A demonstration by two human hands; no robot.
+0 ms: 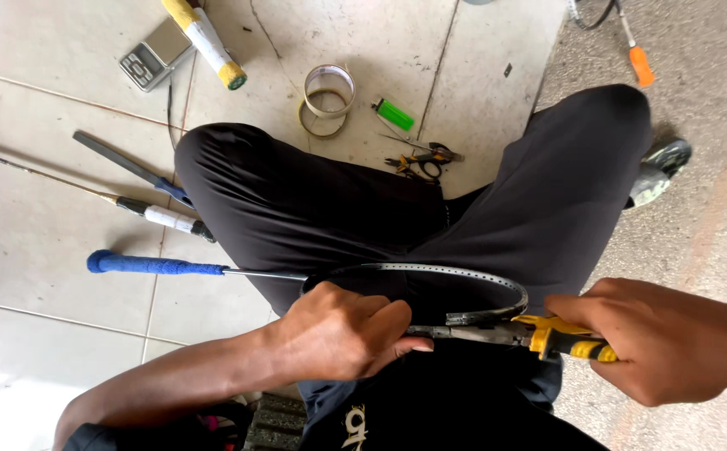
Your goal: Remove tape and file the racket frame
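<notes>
A seated person's lap holds an unstrung badminton racket frame [463,276], its blue grip [150,266] pointing to nine o'clock. The left hand [342,334] is closed around the frame; the right hand [664,338] clamps yellow-handled pliers [514,332] onto its rim. No strings show, so work looks early. At twelve o'clock lie tape rolls [328,98], scissors [422,159], a green lighter [395,114].

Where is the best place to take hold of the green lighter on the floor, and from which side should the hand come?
Probably pinch the green lighter across its long flat sides, coming from above. It lies flat on the tile, apart from the tape rolls and the small pliers, so both sides look free.
</notes>
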